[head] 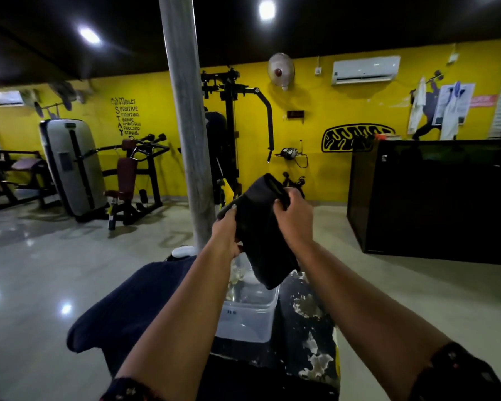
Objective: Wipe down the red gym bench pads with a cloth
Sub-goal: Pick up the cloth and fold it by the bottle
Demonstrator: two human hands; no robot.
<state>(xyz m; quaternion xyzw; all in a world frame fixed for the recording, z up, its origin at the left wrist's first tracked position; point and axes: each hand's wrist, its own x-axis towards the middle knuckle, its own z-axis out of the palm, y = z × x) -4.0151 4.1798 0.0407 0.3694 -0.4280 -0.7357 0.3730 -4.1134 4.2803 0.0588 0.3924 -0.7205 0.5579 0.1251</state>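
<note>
Both hands hold a dark cloth (261, 233) in the air at the middle of the view. My left hand (227, 231) grips its left edge and my right hand (294, 217) grips its upper right part, so the cloth hangs down between them. Directly below the cloth stands a clear plastic tub (245, 312) with water in it, on a worn black pad (307, 322) with peeling patches. A machine with dark red pads (126, 176) stands far off at the left by the yellow wall.
A grey pillar (190, 125) rises just beyond my hands. A dark blue fabric (133, 308) lies left of the tub. A black counter (434, 198) fills the right side. Gym machines line the yellow wall; glossy floor lies on both sides.
</note>
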